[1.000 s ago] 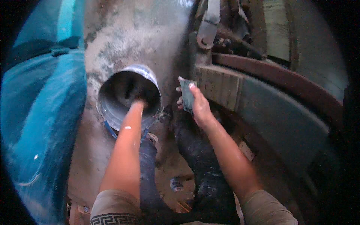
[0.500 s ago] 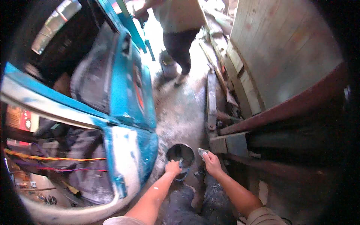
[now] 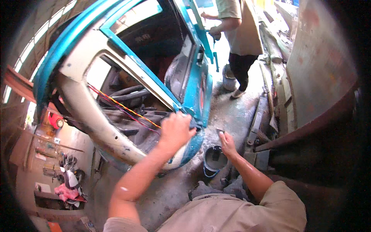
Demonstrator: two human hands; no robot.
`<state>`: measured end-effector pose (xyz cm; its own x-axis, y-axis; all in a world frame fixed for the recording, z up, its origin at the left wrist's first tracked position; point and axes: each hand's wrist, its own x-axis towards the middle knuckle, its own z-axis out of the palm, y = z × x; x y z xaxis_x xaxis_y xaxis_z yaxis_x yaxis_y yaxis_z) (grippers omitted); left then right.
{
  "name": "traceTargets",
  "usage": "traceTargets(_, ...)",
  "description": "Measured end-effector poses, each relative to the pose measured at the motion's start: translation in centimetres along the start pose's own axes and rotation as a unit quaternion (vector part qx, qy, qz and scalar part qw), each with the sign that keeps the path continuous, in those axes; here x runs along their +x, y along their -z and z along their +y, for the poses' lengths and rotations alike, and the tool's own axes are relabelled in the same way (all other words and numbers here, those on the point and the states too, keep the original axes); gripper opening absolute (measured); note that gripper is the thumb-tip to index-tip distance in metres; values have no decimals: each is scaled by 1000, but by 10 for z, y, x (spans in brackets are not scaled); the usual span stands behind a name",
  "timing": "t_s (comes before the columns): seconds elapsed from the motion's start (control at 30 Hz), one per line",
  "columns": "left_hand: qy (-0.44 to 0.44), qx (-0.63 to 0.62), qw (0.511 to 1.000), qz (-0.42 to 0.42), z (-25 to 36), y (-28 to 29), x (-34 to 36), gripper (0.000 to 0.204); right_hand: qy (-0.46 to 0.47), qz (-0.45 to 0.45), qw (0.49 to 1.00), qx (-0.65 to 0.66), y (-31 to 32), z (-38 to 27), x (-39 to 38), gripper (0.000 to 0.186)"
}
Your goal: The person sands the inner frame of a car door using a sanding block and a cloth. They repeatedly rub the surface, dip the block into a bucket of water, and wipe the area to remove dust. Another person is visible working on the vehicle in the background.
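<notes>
My left hand (image 3: 176, 130) is pressed against the corner of a blue and white vehicle cab (image 3: 129, 144), below its window opening. Its fingers close round a dark bluish wad, perhaps a wet cloth (image 3: 194, 123), mostly hidden by the hand. My right hand (image 3: 228, 144) is held up to the right of the cab, pinching a small flat greyish piece (image 3: 220, 130) between thumb and fingers; its exact kind is unclear. Just below that hand, on the floor, stands a dark bucket (image 3: 205, 165) with greyish liquid inside.
Another person (image 3: 241, 31) stands ahead at the cab's open door, near a second bucket (image 3: 229, 79). Yellow, red and purple wires (image 3: 127, 110) cross the window opening. A large panel (image 3: 317, 69) and metal beams (image 3: 257, 121) line the right side. A motorbike (image 3: 70, 179) stands far left.
My left hand has risen from the bucket to the cab corner with the bluish wad. My right hand still pinches the flat piece. The view has shifted left, showing more of the cab.
</notes>
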<state>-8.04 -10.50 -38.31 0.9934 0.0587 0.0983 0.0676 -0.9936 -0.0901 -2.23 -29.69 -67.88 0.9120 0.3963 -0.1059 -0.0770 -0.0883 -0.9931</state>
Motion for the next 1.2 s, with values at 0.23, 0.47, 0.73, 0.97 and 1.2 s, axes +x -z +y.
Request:
traceTargets(0.23, -19, 243, 969, 49, -50, 237, 46, 38, 181, -23, 983, 24, -92, -111, 39, 35)
traceTargets(0.47, 44, 410, 907, 87, -84, 364, 96, 53, 296, 23, 952, 71, -170, -227, 81, 36)
traceTargets(0.73, 40, 340, 933, 110, -122, 396, 145, 50, 422, 106, 899, 46, -193, -341, 117, 36)
traceTargets(0.97, 33, 358, 924, 129, -156, 409, 132, 40, 459, 133, 878, -5, -201, -357, 129, 38)
traceTargets(1.2, -99, 161, 974, 129, -190, 371, 138, 31, 481, 179, 858, -27, -204, -378, 133, 44)
